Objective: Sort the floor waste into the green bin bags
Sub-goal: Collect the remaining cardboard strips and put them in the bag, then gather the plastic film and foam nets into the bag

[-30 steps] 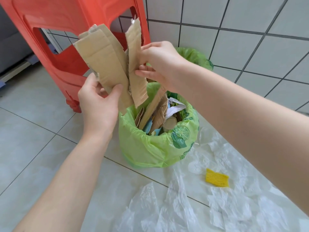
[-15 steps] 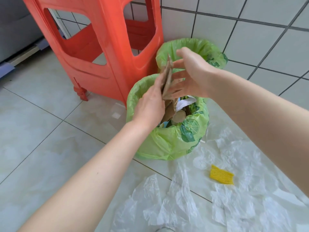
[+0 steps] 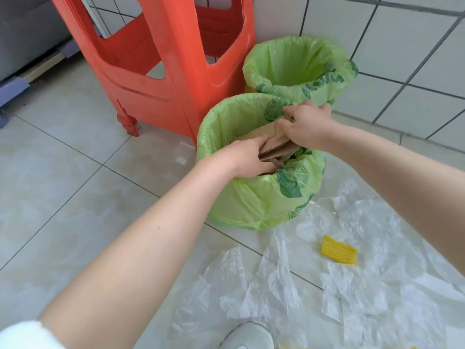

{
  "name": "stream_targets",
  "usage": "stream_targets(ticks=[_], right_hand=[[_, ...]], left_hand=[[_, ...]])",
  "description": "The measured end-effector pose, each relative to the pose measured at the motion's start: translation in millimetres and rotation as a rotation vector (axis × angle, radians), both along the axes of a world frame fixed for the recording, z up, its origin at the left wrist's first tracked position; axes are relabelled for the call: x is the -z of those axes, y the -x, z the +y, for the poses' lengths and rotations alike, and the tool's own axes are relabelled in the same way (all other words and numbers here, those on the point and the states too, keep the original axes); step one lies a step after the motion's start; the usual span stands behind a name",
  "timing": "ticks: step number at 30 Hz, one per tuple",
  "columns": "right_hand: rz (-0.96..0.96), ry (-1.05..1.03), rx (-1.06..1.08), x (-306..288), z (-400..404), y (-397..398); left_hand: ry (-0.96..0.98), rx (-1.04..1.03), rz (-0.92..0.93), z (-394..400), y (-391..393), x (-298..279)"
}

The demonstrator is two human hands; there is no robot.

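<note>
Item, nearest: a white shoe tip [image 3: 247,335] is showing at the lower edge, with a white sleeve cuff [image 3: 22,335] at the lower left.

Item, floor waste unsorted: crumpled clear plastic film [image 3: 284,293] is lying spread across the grey tiled floor [image 3: 63,197] in several overlapping pieces, reaching up to the base of the near bag. A small yellow ribbed scrap [image 3: 338,253] is lying among the film, near that bag but apart from it. Yellow specks are also showing at the bottom edge, too cut off to name.

Item, step in hand: the left hand [image 3: 247,159] and the right hand [image 3: 305,127] are both reaching into the mouth of the near green bin bag [image 3: 251,202], each gripping the brown cardboard pieces [image 3: 274,144] with curled fingers. The cardboard is sitting at rim level, lying across the opening rather than sunk. By judgement, it is being pressed down to fit; neither hand is letting go.

Item, behind: the far green bin bag [image 3: 297,69] is standing open against the tiled wall [image 3: 402,34], touching the near one; nothing is visible in what shows of its inside. An orange plastic stool [image 3: 161,59] is standing just beside both bags.

Tally, by judgement: cardboard nearly done; film and yellow scrap all left, probably for the far bag.
</note>
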State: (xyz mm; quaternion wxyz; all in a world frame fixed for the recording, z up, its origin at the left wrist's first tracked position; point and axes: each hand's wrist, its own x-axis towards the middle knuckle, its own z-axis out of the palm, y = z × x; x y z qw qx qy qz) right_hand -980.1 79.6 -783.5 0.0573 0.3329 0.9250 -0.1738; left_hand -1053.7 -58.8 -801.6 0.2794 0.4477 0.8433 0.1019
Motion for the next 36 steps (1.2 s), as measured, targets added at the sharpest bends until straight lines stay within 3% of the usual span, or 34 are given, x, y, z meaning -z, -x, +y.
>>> stream_targets(ticks=[3, 8, 11, 15, 22, 27, 31, 34, 36], right_hand=[[0.092, 0.086, 0.018, -3.8, -0.9, -7.4], [0.393, 0.217, 0.108, -12.9, -18.0, -52.4], [0.461, 0.231, 0.103, -9.7, -33.2, -92.0], [0.479, 0.276, 0.124, 11.7, -50.8, -154.4], [0.283, 0.345, 0.130, 62.8, -99.0, -275.4], [0.156, 0.381, 0.194, 110.9, -143.6, -351.9], [-0.026, 0.398, 0.089, 136.1, -171.3, -396.8], [-0.215, 0.348, -0.019, 145.1, -181.4, -417.6], [-0.243, 0.317, -0.013, 150.6, -188.0, -426.1]], left_hand=[[-0.031, 0.000, -0.020, -6.0, -2.1, -15.0], [-0.394, -0.121, -0.046, -37.9, -30.0, -22.6], [-0.687, -0.194, 0.006, -62.8, -53.0, -21.3], [-0.751, -0.246, -0.029, -93.7, -90.7, -7.1], [-0.528, -0.130, -0.201, -121.5, -147.0, 50.6], [-0.222, 0.212, -0.307, -126.0, -195.4, 98.0], [0.054, 0.678, -0.088, -122.2, -229.7, 119.7], [0.133, 0.988, 0.053, -117.2, -254.2, 122.5], [0.174, 1.109, 0.094, -117.9, -267.8, 127.1]])
